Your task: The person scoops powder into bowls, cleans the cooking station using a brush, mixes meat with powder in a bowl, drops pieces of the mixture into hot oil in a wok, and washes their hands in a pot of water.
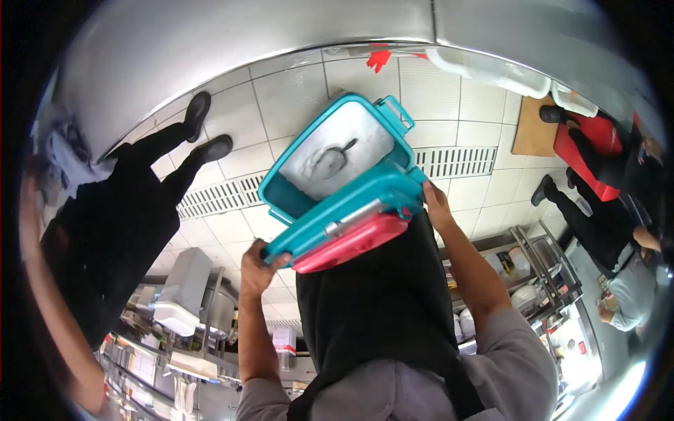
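Teal plastic lid (337,209), tipped on edge, pink-red panel (354,245) and silvery bar (353,219) facing the body; clamped at opposite ends by left hand (265,265) and right hand (437,205), well apart. Just beyond, teal tub (293,198) on tiled floor (291,98), open, white contents (298,168) inside, metal scoop (328,163) lying on top. Cannot tell whether touching or clear, lid against near rim. Likely trouble: grip only at the ends, so possible twist or slip, with a knock to the rim or a drop onto the scoop; dirt from the lid perhaps shed into uncovered contents. Farther out, black shoes (210,149) of a co-worker to the left, near enough for a possible bump or trip. Drain grating (456,161) on both sides of the tub, perhaps uneven footing. Writing: none legible on lid or tub; red-and-white package (284,339) at the rear, too small to read; no brand made out.
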### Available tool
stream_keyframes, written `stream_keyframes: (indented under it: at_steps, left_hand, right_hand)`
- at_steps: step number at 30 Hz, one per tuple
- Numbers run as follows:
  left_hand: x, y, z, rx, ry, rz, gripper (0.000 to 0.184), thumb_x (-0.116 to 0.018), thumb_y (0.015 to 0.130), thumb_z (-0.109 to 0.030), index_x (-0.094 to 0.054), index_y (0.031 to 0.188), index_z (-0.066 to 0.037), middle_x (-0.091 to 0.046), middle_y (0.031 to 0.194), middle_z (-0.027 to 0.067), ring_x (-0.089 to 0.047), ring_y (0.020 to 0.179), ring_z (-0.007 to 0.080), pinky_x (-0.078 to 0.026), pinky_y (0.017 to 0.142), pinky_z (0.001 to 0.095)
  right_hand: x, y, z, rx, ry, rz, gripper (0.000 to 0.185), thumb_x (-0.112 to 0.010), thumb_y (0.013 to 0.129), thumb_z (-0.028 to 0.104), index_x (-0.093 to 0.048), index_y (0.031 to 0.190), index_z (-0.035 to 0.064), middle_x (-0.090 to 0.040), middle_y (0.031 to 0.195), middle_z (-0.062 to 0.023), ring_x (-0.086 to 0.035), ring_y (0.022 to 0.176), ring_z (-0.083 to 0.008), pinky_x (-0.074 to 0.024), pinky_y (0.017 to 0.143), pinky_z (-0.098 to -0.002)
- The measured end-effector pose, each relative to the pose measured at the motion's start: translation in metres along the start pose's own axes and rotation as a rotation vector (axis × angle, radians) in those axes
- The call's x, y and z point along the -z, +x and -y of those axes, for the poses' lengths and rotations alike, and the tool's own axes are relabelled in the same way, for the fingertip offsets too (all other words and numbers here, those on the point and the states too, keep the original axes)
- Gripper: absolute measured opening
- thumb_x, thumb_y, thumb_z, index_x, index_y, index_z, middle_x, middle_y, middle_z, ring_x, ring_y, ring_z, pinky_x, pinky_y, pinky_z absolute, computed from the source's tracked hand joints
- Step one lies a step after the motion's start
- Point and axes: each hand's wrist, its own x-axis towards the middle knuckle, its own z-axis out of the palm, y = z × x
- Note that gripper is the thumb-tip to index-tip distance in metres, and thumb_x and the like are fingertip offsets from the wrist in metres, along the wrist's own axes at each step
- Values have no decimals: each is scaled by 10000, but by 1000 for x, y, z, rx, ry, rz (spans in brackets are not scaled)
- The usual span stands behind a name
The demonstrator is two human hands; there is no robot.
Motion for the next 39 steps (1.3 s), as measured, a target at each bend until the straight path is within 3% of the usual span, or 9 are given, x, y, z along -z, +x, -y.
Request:
stream_keyframes:
  at_steps: [8, 11, 16, 19, 23, 26, 29, 35, 39]
  left_hand:
    - [64, -74, -44, 2, 316, 15, 594, -865, 712, -549, -562, 758, -40, -551, 576, 160, -595, 545, 378, -474, 525, 430]
    - [80, -100, -38, -31, 361, -135, 532, -866, 730, -491, -574, 749, -47, -555, 569, 162, -597, 541, 385, -462, 503, 445]
    - [102, -161, 17, 79, 531, -290, 555, -869, 719, -487, -572, 752, -19, -531, 566, 163, -544, 513, 384, -429, 496, 452]
    - [109, -175, 19, 200, 419, -381, 586, -861, 718, -510, -554, 732, -11, -519, 575, 152, -503, 498, 351, -380, 479, 443]
    - [116, -198, 30, 293, 412, -386, 614, -858, 731, -520, -588, 768, 30, -522, 580, 141, -520, 509, 283, -392, 495, 424]
    - [110, -222, 73, 263, 433, -487, 652, -866, 723, -525, -638, 835, 76, -556, 611, 145, -525, 535, 275, -413, 519, 419]
    - [109, -228, 89, 339, 318, -450, 711, -877, 710, -532, -654, 909, 113, -564, 621, 153, -530, 546, 284, -423, 533, 415]
    - [99, -243, 112, 328, 325, -437, 718, -918, 707, -445, -593, 991, 128, -619, 779, 169, -566, 623, 278, -479, 588, 404]
    - [89, -247, 113, 450, 106, -429, 726, -940, 710, -359, -527, 1045, 135, -627, 931, 175, -586, 699, 273, -515, 640, 393]
  right_hand:
    - [-14, 21, 22, -43, 162, 362, 586, -492, 1038, 477, -621, 1314, -24, -697, 1211, -133, -630, 1116, -208, -478, 983, -348]
    - [-72, 71, 44, 192, -402, 189, 369, -674, 951, 293, -684, 1279, 124, -728, 1095, -118, -691, 1013, -248, -535, 895, -356]
    - [-155, 154, 15, 399, -1053, 132, 278, -614, 948, 207, -700, 1202, 135, -606, 1263, -108, -582, 1218, -261, -534, 951, -421]
    - [-183, 176, 0, 208, -1422, 146, 217, -613, 944, 174, -732, 1124, 150, -552, 1313, -94, -534, 1255, -265, -512, 964, -394]
    - [-195, 172, -12, 304, -1711, 269, 183, -578, 961, 162, -731, 1059, 142, -538, 1292, -72, -499, 1285, -247, -500, 965, -384]
    - [-189, 156, -28, 308, -1604, 304, 168, -591, 949, 175, -728, 1035, 129, -607, 1240, -105, -560, 1240, -278, -511, 955, -408]
    - [-183, 134, -7, -25, -1245, 364, 184, -600, 928, 193, -722, 1031, 102, -676, 1147, -151, -634, 1139, -331, -519, 942, -450]
    - [-146, 131, 31, 96, -1206, 175, 223, -566, 919, 133, -720, 1048, 36, -705, 1133, -208, -683, 1077, -352, -534, 960, -465]
    - [-210, 174, -33, -25, -1206, 204, 216, -592, 916, 128, -712, 1082, 62, -699, 1169, -182, -668, 1108, -350, -529, 973, -460]
